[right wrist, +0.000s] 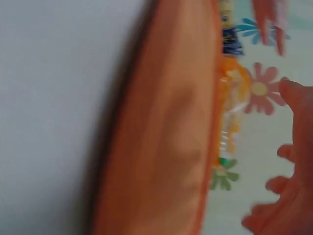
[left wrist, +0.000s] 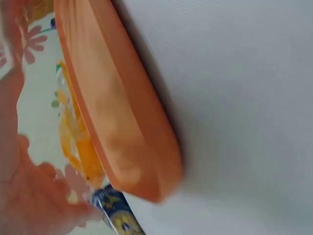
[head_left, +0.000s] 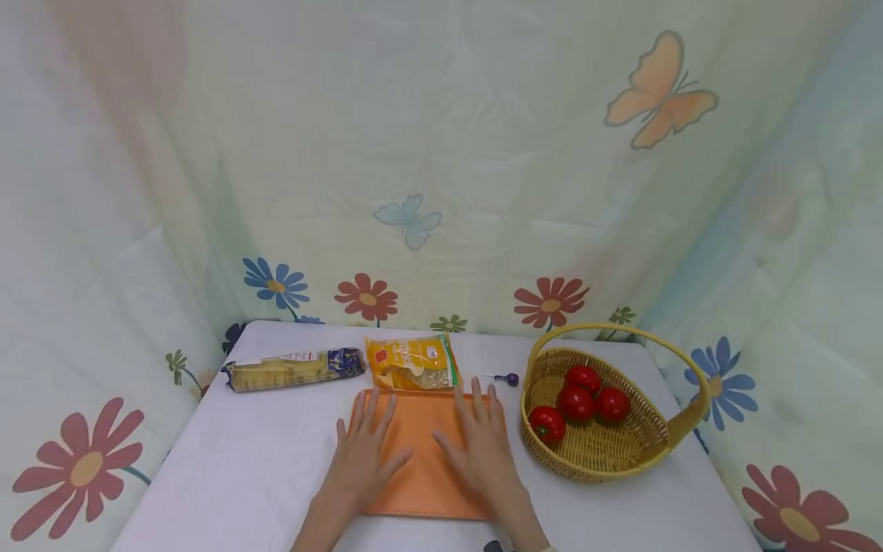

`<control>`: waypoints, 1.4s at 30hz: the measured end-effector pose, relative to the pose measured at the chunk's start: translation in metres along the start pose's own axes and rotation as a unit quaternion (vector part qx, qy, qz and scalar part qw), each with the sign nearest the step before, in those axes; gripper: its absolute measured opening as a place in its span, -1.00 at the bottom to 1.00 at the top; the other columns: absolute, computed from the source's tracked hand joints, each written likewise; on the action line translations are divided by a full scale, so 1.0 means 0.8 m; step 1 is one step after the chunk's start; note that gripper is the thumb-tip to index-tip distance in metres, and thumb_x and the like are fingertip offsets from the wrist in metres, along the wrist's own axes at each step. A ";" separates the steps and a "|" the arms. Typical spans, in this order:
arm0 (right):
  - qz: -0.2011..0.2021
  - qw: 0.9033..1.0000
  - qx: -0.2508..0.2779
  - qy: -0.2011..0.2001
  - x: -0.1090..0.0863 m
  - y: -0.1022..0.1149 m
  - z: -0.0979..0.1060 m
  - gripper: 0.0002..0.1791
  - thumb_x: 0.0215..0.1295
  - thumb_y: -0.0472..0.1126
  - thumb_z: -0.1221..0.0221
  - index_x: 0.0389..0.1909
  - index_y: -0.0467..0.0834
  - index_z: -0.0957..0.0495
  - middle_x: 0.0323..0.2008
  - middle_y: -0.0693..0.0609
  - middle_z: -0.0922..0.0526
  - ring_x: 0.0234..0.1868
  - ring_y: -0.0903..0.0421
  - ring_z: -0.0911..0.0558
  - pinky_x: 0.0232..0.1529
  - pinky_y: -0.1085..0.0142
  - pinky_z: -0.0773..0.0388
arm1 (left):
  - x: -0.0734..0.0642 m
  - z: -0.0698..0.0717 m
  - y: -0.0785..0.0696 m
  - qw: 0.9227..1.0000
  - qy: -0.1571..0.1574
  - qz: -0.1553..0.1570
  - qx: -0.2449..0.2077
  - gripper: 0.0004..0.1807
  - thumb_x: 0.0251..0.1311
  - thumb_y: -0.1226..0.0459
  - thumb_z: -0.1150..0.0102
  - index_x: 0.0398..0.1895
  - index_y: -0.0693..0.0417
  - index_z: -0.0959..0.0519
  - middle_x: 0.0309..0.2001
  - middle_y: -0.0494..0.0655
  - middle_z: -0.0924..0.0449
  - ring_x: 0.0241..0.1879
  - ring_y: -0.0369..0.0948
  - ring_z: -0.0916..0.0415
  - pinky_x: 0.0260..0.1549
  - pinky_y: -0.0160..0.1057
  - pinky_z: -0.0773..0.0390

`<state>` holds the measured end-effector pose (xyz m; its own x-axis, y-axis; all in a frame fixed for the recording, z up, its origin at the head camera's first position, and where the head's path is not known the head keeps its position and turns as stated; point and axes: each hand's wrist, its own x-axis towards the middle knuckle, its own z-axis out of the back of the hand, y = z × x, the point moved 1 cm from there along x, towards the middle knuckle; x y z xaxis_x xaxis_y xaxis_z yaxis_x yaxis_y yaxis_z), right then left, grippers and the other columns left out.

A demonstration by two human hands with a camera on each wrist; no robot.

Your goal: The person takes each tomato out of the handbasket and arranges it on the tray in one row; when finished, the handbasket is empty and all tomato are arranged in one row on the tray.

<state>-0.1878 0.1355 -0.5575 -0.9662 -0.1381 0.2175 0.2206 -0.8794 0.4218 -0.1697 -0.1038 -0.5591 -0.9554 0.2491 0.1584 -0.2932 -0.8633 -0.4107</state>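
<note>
An orange tray (head_left: 422, 460) lies on the white-covered table in front of me, its inside bare. Over its left side is my left hand (head_left: 362, 460), fingers spread and straight, holding nothing. My right hand (head_left: 479, 452) is over the tray's right side in the same way, thumb pointing inward. Both wrist views show the hands raised above the tray's rim (left wrist: 139, 112). Just behind the tray lies a yellow-orange plastic food bag (head_left: 412, 362) with a clear window.
Left of the bag lies a long pack of dried noodles (head_left: 293, 371) with a blue end. A purple lollipop (head_left: 511, 379) is behind the tray on the right. Farther right stands a wicker basket (head_left: 600, 460) with a tall handle, holding several red tomatoes (head_left: 576, 403). Printed curtains (head_left: 441, 153) enclose the table.
</note>
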 end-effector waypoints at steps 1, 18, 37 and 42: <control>0.003 1.000 0.022 0.008 0.000 0.001 0.010 -0.04 0.48 0.36 -0.23 0.74 0.09 -0.14 0.76 -0.11 0.01 0.72 -0.33 -0.03 0.57 -0.40 -0.25 | -0.004 0.002 0.004 1.000 0.015 0.002 -0.017 0.03 0.43 -0.30 -0.21 0.77 -0.05 -0.08 0.76 0.22 0.18 0.72 0.28 0.27 0.45 0.71 0.01; 0.094 0.942 0.251 0.203 0.042 -0.134 0.210 -0.41 0.32 -0.23 -0.51 0.32 -0.33 -0.61 0.22 -0.29 -0.72 0.24 -0.29 -0.71 0.20 0.39 -0.71 | -0.059 -0.002 0.087 0.955 0.139 0.099 -0.243 0.62 -0.25 -0.20 -0.78 0.77 0.15 0.10 0.77 0.15 0.19 0.74 0.16 0.30 0.67 0.33 0.35; 0.053 0.947 0.145 0.282 0.064 -0.192 0.153 -0.37 0.08 -0.23 -0.65 0.22 -0.20 -0.73 0.16 -0.12 -0.77 0.20 -0.20 -0.65 0.29 -0.31 -0.63 | -0.057 0.001 0.093 0.942 0.149 0.191 -0.232 0.64 -0.48 -0.19 -0.84 0.78 -0.11 -0.06 0.75 0.09 0.07 0.66 0.42 0.17 0.54 0.54 0.07; 0.045 0.944 0.152 0.290 0.067 -0.196 0.157 -0.38 0.08 -0.23 -0.66 0.21 -0.19 -0.75 0.16 -0.12 -0.76 0.20 -0.20 -0.65 0.30 -0.32 -0.63 | -0.057 0.000 0.092 0.941 0.150 0.196 -0.230 0.64 -0.51 -0.23 -0.83 0.78 -0.15 -0.06 0.75 0.09 0.08 0.64 0.48 0.17 0.53 0.57 0.06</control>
<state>-0.2579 0.3231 -0.5015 -0.8321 -0.5107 -0.2164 0.2486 -0.6922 0.6775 -0.1478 -0.1788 -0.5962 -0.9400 0.1224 -0.3184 0.1666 -0.6496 -0.7418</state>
